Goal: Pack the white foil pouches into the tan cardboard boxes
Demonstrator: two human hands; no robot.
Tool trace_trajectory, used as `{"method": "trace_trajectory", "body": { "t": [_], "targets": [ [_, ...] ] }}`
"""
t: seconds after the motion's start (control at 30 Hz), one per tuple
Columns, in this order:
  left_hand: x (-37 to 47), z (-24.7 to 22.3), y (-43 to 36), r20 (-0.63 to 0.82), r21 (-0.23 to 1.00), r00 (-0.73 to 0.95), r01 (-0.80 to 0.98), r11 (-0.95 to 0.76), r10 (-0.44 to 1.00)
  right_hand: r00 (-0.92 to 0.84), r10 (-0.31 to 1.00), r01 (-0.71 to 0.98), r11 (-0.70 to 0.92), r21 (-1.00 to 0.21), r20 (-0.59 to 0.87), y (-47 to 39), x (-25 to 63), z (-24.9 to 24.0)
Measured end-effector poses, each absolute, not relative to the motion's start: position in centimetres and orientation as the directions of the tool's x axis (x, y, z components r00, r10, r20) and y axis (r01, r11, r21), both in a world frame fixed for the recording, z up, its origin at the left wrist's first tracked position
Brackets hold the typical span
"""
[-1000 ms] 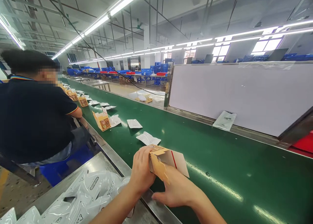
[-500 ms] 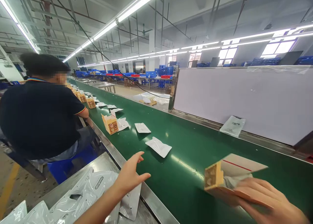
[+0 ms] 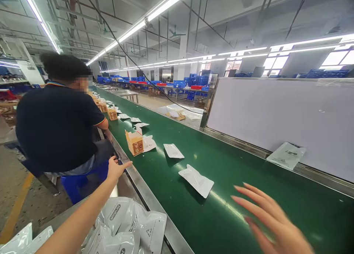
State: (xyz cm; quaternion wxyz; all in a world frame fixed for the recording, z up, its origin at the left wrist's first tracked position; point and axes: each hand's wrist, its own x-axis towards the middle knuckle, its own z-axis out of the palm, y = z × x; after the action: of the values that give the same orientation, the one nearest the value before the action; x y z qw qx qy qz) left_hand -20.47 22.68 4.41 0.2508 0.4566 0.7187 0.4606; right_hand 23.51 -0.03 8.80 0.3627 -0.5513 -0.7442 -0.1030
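My left hand [image 3: 116, 170] is over the metal edge of the belt, thumb and fingers apart, with nothing in it. Below my forearm lies a pile of white foil pouches [image 3: 124, 219] on a metal tray. My right hand [image 3: 272, 219], slightly blurred, hovers over the green conveyor belt [image 3: 229, 172], fingers spread and empty. Nearest to it on the belt is a white pouch [image 3: 197, 181], with a smaller white pouch [image 3: 173, 151] beyond. Farther along stands an open orange-brown carton [image 3: 135, 142], upright, a pouch [image 3: 148, 143] beside it.
A co-worker [image 3: 59, 117] sits on a blue stool [image 3: 80, 184] at the left of the belt. More cartons [image 3: 112, 113] and pouches line the belt ahead. A white panel [image 3: 276, 117] borders the right side, with a pouch [image 3: 287, 155] leaning at its foot.
The open carton that my right hand held is out of view, and that hand is now empty. My left hand has moved left, away from the belt. The view has turned slightly left.
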Motion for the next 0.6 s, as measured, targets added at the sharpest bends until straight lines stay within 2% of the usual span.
{"method": "trace_trajectory", "body": {
  "t": [0.07, 0.17, 0.23, 0.27, 0.33, 0.5, 0.6],
  "targets": [
    [-20.3, 4.1, 24.5, 0.090, 0.888, -0.452, 0.440, 0.134, 0.888, -0.233, 0.828, 0.873, 0.410, -0.266, 0.511, 4.6, 22.2, 7.8],
    [-19.9, 4.4, 26.8, 0.152, 0.879, -0.403, 0.472, 0.063, 0.903, -0.279, 0.938, 0.851, 0.340, -0.400, 0.204, 10.9, 21.2, 5.7],
    [-19.7, 4.6, 28.0, 0.163, 0.883, -0.379, 0.467, 0.037, 0.911, -0.316, 0.949, 0.835, 0.286, -0.471, 0.016, 13.3, 21.2, 4.2],
    [-19.5, 4.7, 28.6, 0.158, 0.889, -0.370, 0.456, 0.031, 0.915, -0.330, 0.944, 0.824, 0.272, -0.497, -0.031, 13.8, 21.3, 3.6],
    [-19.1, 4.7, 29.5, 0.140, 0.904, -0.357, 0.426, 0.028, 0.923, -0.326, 0.945, 0.804, 0.258, -0.536, -0.033, 14.0, 21.5, 2.5],
    [-17.4, 4.3, 30.3, 0.074, 0.927, -0.302, 0.372, 0.046, 0.951, -0.223, 0.950, 0.804, 0.306, -0.509, 0.220, 11.6, 21.7, 0.1],
    [-16.4, 5.3, 28.9, 0.118, 0.915, -0.279, 0.402, 0.004, 0.953, -0.124, 0.940, 0.835, 0.272, -0.478, 0.317, 9.8, 21.9, 0.6]
  ]
}}
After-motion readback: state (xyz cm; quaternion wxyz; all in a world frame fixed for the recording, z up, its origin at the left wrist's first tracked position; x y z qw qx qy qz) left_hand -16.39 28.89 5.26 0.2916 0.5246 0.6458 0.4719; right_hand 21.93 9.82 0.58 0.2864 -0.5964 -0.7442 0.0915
